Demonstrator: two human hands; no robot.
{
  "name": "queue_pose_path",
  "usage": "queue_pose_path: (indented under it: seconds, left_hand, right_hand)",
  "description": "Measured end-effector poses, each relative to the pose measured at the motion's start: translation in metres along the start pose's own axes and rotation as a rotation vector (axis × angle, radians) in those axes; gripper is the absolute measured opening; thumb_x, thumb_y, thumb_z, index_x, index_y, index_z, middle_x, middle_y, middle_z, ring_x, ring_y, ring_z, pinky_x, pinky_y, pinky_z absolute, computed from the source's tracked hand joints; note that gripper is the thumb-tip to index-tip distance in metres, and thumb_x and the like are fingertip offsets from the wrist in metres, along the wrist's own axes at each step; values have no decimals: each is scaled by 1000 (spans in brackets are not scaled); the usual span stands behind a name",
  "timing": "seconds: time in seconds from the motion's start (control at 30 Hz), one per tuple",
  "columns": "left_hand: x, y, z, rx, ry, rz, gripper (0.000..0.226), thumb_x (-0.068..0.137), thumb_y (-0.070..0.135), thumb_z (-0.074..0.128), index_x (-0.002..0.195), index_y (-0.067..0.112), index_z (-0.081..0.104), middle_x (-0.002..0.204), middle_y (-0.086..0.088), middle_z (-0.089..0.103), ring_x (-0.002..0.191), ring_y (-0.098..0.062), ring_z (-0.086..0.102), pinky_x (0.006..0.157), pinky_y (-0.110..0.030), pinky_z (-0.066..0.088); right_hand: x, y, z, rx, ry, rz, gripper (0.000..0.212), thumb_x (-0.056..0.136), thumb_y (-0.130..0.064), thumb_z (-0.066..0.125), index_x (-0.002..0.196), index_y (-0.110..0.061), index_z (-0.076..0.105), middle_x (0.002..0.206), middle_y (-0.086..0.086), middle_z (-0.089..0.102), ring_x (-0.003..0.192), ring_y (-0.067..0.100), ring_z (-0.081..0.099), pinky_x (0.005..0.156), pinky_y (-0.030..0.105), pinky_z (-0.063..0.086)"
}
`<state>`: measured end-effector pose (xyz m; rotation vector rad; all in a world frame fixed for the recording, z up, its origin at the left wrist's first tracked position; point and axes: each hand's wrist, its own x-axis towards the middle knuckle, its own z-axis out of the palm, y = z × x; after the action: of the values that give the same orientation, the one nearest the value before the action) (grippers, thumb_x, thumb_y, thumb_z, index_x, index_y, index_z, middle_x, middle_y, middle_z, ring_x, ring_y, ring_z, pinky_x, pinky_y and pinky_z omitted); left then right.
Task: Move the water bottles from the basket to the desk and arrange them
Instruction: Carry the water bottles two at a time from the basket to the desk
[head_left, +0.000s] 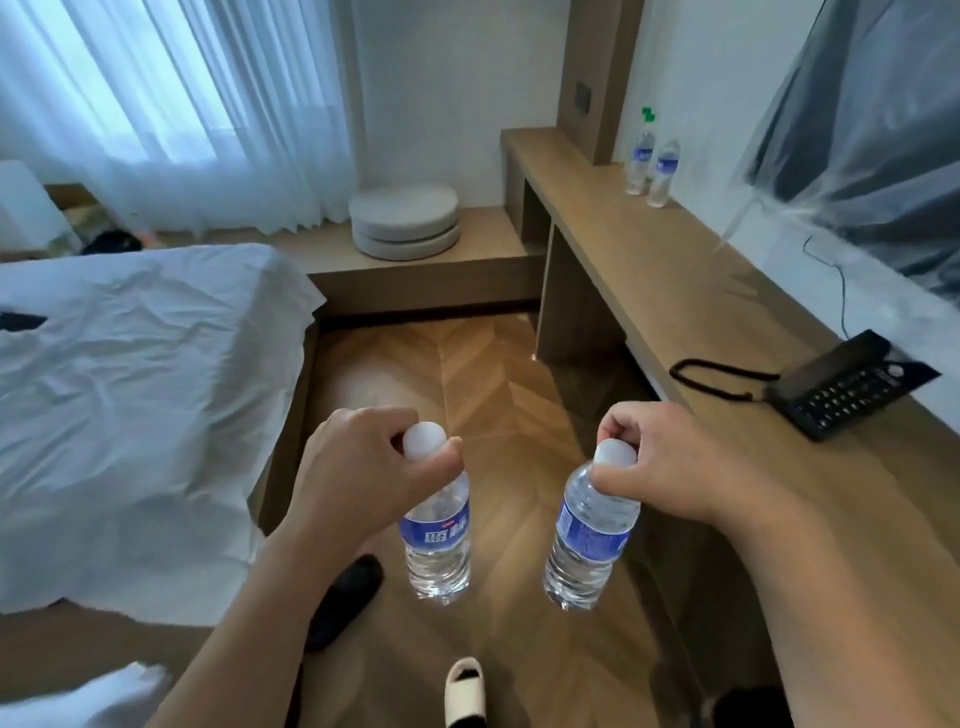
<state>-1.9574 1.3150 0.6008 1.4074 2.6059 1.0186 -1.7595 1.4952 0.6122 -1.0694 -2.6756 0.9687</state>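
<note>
My left hand (363, 462) grips the white cap of a clear water bottle with a blue label (439, 540), which hangs upright above the wooden floor. My right hand (670, 457) pinches the cap of a second blue-labelled bottle (589, 540), tilted slightly, beside the desk's front edge. Two more water bottles (652, 166) stand close together at the far end of the long wooden desk (670, 275) on the right. No basket is in view.
A black telephone (841, 384) with a coiled cord lies on the desk near my right hand. A bed with white sheets (140, 384) fills the left. Round cushions (405, 221) sit on a low bench by the curtain. A dark slipper (345, 597) lies on the floor.
</note>
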Motion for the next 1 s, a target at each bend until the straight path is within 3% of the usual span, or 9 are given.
queue_pose_path:
  seconds: [0.1,0.27,0.4,0.53,0.67,0.83,1.0]
  left_hand:
    - [87,-17,0,-17,59,36,47,74,47,71,48,27,37,42,10,41,48,-5,51,46,-14,26]
    - [213,-26,22,1,96,69,40,75,45,74,55,28,43,50,16,44,48,-9,49,49,-15,27]
    - [310,-55,64,-27,58,34,32,77,50,69,62,25,56,56,14,54,53,-8,56,50,-15,35]
    - [410,-81,114,-55,0,5,35,74,55,67,58,26,57,51,12,56,52,-7,60,49,-22,47]
    - [518,-81,125,16,-25,29,45,68,65,61,55,23,57,48,8,56,50,-8,58,49,-32,53]
    - [625,-86,136,-63,26,34,36,73,53,68,58,23,56,50,8,54,52,-10,56,48,-24,39]
    - [735,-113,181,-230,7,-78,41,71,54,67,61,15,60,55,-2,57,57,-14,57,50,-32,44]
  right_hand:
    - [71,-6,-23,-9,63,18,33,52,-53,63,74,-28,57,72,-8,64,66,10,62,58,37,55]
    - [169,6,-52,-9,131,69,26,65,-44,70,80,-29,54,75,-6,64,69,10,63,56,29,54]
    - [268,27,-64,-1,95,109,25,67,-42,72,81,-29,56,79,-6,63,72,11,62,57,27,53]
    - [383,50,-80,21,52,89,34,54,-54,65,76,-29,58,76,-7,62,72,11,62,64,34,59]
    - [491,57,-128,74,79,76,27,64,-44,75,81,-29,59,82,-5,62,78,16,65,70,40,62]
    - [606,53,-164,129,172,40,28,64,-38,76,80,-25,57,81,-1,62,76,18,64,66,41,61]
    - [711,74,-176,127,253,116,26,66,-36,75,78,-23,56,77,-1,61,69,12,56,54,26,46]
